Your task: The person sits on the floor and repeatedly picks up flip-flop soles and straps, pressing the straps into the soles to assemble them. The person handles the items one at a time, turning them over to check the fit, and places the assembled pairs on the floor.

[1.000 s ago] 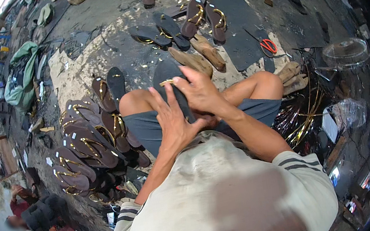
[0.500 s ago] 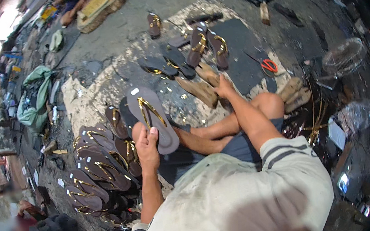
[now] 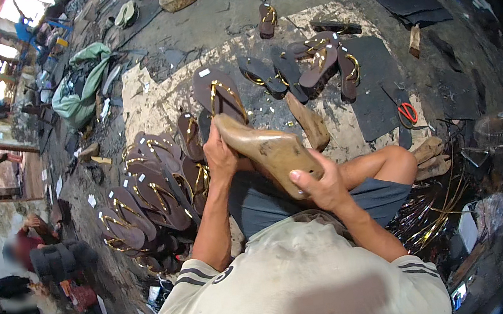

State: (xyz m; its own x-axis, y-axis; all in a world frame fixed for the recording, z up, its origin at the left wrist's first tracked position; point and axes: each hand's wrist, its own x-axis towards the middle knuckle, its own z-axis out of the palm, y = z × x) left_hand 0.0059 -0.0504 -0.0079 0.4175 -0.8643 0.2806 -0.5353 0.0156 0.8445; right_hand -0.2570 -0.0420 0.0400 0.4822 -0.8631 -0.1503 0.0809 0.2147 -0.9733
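Note:
My left hand (image 3: 219,155) grips a dark brown flip-flop (image 3: 224,100) with gold straps and a small white label at one end of its footbed. In my right hand (image 3: 325,185) is a wooden shoe last (image 3: 270,151), the thumb pressed on its thick end. The last's narrow end lies over the near part of the flip-flop, close to the straps and my left fingers. How far it touches the flip-flop I cannot tell. Beyond my right hand a second wooden last (image 3: 310,124) rests on the worn mat (image 3: 147,101).
At my left is a pile of flip-flops (image 3: 145,201); more flip-flops (image 3: 320,70) lie ahead. Red-handled scissors (image 3: 407,113) sit on a dark sheet (image 3: 374,69) to the right. Further wooden lasts (image 3: 430,157) are beside my right knee. Another person (image 3: 31,236) is at far left.
My right hand has lifted one wooden last off the mat and brought it to the flip-flop. The flip-flop now points farther away from me. The view has shifted.

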